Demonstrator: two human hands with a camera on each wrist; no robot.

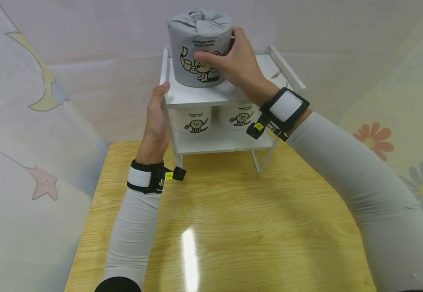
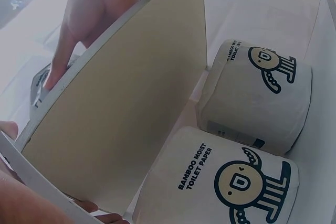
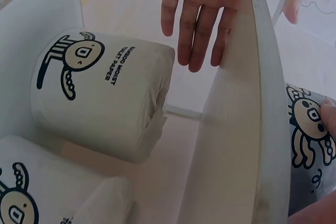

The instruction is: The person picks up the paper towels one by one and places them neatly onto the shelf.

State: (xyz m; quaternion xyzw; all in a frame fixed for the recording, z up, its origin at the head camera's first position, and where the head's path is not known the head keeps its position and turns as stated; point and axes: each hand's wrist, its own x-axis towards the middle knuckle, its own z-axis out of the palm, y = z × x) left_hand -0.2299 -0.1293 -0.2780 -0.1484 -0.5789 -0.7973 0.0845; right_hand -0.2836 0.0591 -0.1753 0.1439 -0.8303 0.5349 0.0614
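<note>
A toilet paper roll in grey wrapping (image 1: 193,65), with a cartoon dog and a twisted top, is upright at the left of the white rack's (image 1: 211,97) upper shelf. My right hand (image 1: 245,65) grips it from the right, thumb across the printed front and fingers behind. At the rack's left side my left hand (image 1: 156,121) holds the frame, thumb near the upper shelf's front corner. The right wrist view shows that hand's long fingers (image 3: 188,30) extended inside the frame and its thumb on the outer side.
Two white-wrapped toilet paper rolls (image 1: 195,120) (image 2: 257,182) are side by side on the lower shelf. The rack stands on thin legs at the back of a wooden table (image 1: 255,211). A printed cloth backdrop (image 1: 123,73) hangs behind and at both sides.
</note>
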